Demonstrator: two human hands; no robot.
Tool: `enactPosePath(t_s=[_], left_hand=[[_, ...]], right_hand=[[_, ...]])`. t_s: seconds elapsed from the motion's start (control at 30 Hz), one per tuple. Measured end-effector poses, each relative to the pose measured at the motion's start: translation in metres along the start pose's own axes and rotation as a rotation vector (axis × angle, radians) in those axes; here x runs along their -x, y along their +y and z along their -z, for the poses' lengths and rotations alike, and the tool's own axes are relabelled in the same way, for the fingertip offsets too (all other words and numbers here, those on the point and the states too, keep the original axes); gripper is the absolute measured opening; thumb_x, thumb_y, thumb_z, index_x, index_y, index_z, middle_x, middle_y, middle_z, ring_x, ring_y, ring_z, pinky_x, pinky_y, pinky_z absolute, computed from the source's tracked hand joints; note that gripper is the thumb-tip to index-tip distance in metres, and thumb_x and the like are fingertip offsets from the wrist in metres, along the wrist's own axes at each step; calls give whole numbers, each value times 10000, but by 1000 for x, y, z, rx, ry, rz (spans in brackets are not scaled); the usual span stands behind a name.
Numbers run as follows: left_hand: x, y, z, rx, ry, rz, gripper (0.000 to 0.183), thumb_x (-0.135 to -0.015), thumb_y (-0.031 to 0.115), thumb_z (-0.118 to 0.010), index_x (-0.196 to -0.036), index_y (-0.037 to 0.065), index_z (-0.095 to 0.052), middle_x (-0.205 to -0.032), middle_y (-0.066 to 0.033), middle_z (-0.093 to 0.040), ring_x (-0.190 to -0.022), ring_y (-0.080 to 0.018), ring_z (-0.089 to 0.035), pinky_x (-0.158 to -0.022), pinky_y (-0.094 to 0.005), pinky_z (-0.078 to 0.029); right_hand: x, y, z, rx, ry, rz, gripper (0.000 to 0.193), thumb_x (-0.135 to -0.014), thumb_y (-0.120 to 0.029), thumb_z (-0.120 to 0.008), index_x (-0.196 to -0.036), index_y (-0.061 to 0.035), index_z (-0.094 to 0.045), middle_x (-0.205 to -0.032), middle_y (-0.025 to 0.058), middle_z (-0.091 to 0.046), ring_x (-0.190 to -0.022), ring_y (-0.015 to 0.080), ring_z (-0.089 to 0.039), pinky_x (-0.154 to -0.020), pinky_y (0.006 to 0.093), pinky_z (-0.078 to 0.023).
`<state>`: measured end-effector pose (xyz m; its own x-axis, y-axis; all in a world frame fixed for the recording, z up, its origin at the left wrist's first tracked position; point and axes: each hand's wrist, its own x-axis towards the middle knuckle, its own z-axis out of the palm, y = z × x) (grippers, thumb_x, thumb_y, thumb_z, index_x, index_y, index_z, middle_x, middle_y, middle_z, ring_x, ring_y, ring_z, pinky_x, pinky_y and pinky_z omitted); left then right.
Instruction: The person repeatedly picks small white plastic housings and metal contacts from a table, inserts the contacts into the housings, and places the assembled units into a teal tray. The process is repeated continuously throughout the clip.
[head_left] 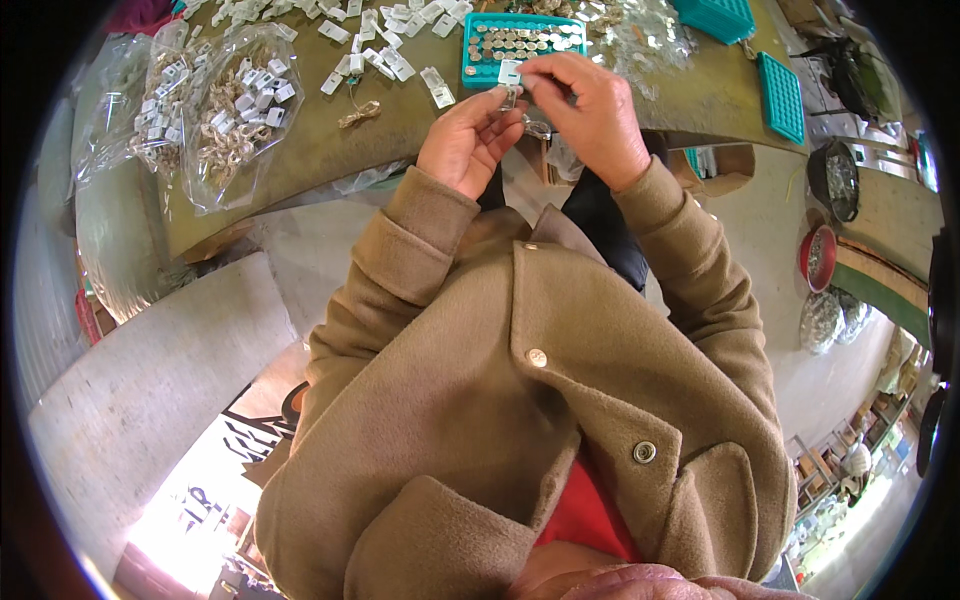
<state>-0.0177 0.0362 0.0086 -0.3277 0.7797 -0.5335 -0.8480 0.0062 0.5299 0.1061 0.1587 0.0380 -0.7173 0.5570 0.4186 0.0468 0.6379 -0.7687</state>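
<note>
Two arms in brown sleeves [395, 240] reach forward to a teal tray [485, 79] of small round metal pieces [515, 44]. The left hand [470, 140], just short of the tray, is turned palm inward, fingers curled; the right hand [592, 115], by its near right corner, shows its back. Both pinch a small white piece [509, 72] at the tray's near edge, its long axis seemingly pointing away from the wearer; its front end is unclear.

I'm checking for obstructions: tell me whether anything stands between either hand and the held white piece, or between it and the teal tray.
Nothing visible does. The left hand and right hand meet at the white piece, which overlaps the teal tray in the picture. Whether it touches the tray is unclear.
</note>
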Motion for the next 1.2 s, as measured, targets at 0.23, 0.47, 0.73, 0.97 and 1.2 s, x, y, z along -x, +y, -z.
enactPosePath(t_s=[0.23, 0.47, 0.73, 0.97, 1.2], left_hand=[[6, -5, -4, -92, -10, -53, 171, -948, 171, -603, -1035, 24, -621, -986, -60, -660, -918, -145, -643, -817, -273, -557], [13, -10, -10, -181, 24, -120, 219, -943, 183, -622, -1052, -5, -634, -998, -79, -671, -877, -157, -662, -790, -276, -566], [20, -12, -11, -226, 9, -173, 200, -937, 124, -616, -1085, -10, -635, -963, -70, -679, -839, -127, -657, -766, -260, -567], [19, -14, -10, -258, 11, -131, 195, -939, 106, -601, -1078, -26, -634, -980, -75, -673, -850, -122, -656, -775, -253, -568], [23, -21, -14, -273, -46, -131, 249, -941, 88, -597, -1151, -43, -618, -1048, -98, -674, -932, -138, -663, -794, -242, -567]], right_hand=[[11, -13, -11, 60, -19, -7, 59, -848, -72, -626, -901, -49, -636, -832, 123, -618, -762, 334, -621, -654, 394, -506], [14, -5, -5, 62, -82, 18, 87, -840, -47, -606, -924, -47, -630, -828, 126, -613, -770, 350, -611, -655, 409, -499], [16, -4, 6, -245, -82, -236, 120, -880, -42, -632, -982, -21, -693, -812, 44, -671, -720, 138, -629, -664, 255, -511], [27, -5, -5, -571, -30, -415, 149, -903, -20, -613, -1019, -16, -706, -822, 11, -665, -715, 79, -605, -682, 219, -506], [29, -10, -8, -114, 79, -120, 196, -841, -23, -646, -1022, -65, -709, -882, 97, -679, -780, 224, -664, -701, 298, -520]])
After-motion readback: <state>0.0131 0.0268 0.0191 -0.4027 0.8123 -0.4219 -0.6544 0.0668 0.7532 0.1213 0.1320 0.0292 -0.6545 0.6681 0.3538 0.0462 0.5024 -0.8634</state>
